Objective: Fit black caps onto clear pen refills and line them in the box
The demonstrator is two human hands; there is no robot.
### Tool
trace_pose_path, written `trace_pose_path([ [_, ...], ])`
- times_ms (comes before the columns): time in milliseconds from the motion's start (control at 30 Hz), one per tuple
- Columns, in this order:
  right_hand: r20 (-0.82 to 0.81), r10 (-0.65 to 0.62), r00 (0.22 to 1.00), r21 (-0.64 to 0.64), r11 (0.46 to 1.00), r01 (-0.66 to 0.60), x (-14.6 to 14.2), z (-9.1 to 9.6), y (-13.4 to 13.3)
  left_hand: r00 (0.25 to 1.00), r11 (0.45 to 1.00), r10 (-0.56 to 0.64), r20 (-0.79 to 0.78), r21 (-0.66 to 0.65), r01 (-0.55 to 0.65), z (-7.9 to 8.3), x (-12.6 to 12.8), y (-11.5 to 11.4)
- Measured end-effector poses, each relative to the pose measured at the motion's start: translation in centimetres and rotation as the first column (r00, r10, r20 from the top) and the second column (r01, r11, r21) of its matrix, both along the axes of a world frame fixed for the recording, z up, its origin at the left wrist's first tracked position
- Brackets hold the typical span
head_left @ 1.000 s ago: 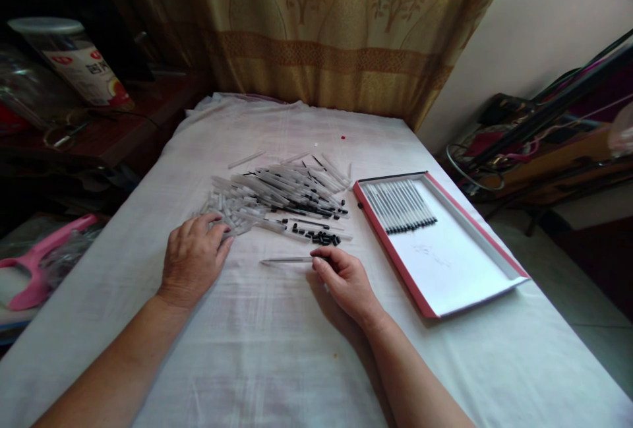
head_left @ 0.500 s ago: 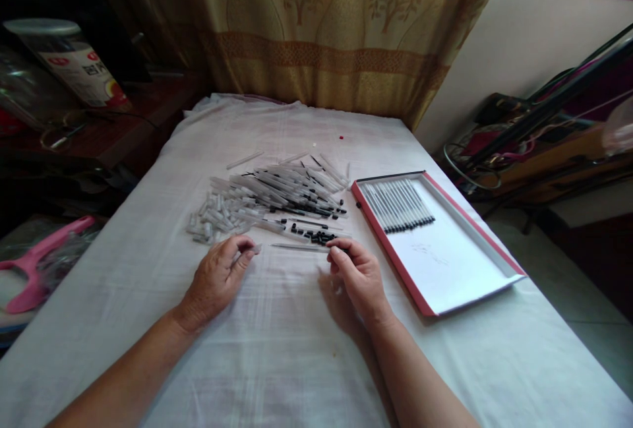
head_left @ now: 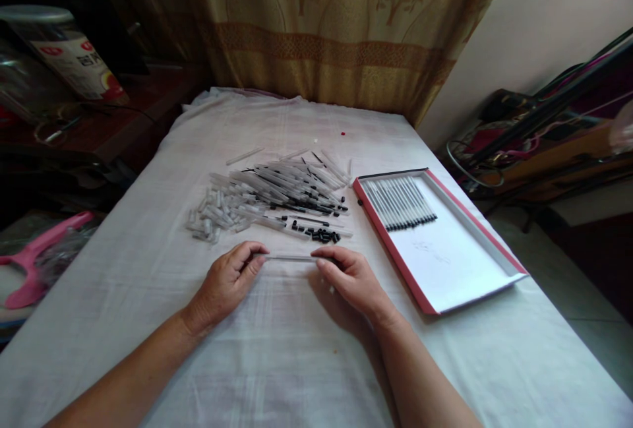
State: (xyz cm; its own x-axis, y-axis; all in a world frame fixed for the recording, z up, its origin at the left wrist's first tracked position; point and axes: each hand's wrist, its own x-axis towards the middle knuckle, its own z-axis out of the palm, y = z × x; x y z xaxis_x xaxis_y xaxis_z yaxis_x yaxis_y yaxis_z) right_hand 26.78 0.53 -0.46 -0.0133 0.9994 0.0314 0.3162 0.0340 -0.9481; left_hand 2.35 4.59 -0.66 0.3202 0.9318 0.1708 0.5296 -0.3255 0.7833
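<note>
A slim clear ballpoint pen (head_left: pixel 291 258) lies level between my hands, just above the white cloth. My left hand (head_left: pixel 236 279) pinches a clear pen cap at the pen's left end; the fingers mostly cover it. My right hand (head_left: pixel 349 276) is closed on the other end of the pen, hiding that tip. Beyond my hands is a heap of clear pen barrels (head_left: pixel 281 184), some with dark refills among them. Loose clear caps (head_left: pixel 212 217) are piled at its left, and small black plugs (head_left: pixel 324 235) lie in front of it.
To the right sits a shallow red-edged box lid (head_left: pixel 425 276) holding a row of pens (head_left: pixel 399 204) with black ends. A pink-handled item (head_left: pixel 37 260) is beside the table at left. A lidded jar (head_left: pixel 74 52) stands on the dark side cabinet. A patterned curtain (head_left: pixel 321 39) hangs behind.
My hands have come closer together. The pen's left end, apart from the cap before, now meets it within my left fingers. The view has shifted slightly.
</note>
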Motion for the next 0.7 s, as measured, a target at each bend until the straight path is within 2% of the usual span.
trace_pose_path([
  [100, 0.105, 0.112, 0.988, 0.026, 0.993, -0.115, 0.1, -0.2, 0.0, 0.997, 0.989, 0.013, 0.07, -0.147, -0.003, -0.3, 0.2, -0.1],
  [200, 0.158, 0.148, 0.976, 0.057, 0.986, -0.158, 0.0, -0.2, 0.0, 0.983, 0.955, 0.049, 0.178, -0.298, 0.007, -0.4, 0.4, -0.1],
  [267, 0.172, 0.154, 0.973, 0.073, 0.983, -0.169, -0.1, -0.1, 0.1, 0.975, 0.937, 0.072, 0.21, -0.35, 0.007, -0.4, 0.4, -0.1],
  [500, 0.197, 0.15, 0.969, 0.106, 0.979, -0.173, -0.6, -0.3, 0.1, 0.966, 0.923, 0.117, 0.232, -0.383, -0.019, -0.3, 0.4, 0.0],
  [700, 0.193, 0.15, 0.97, 0.134, 0.975, -0.177, -1.0, -0.5, 0.1, 0.968, 0.924, 0.091, 0.234, -0.383, 0.006, -0.3, 0.3, 0.1],
])
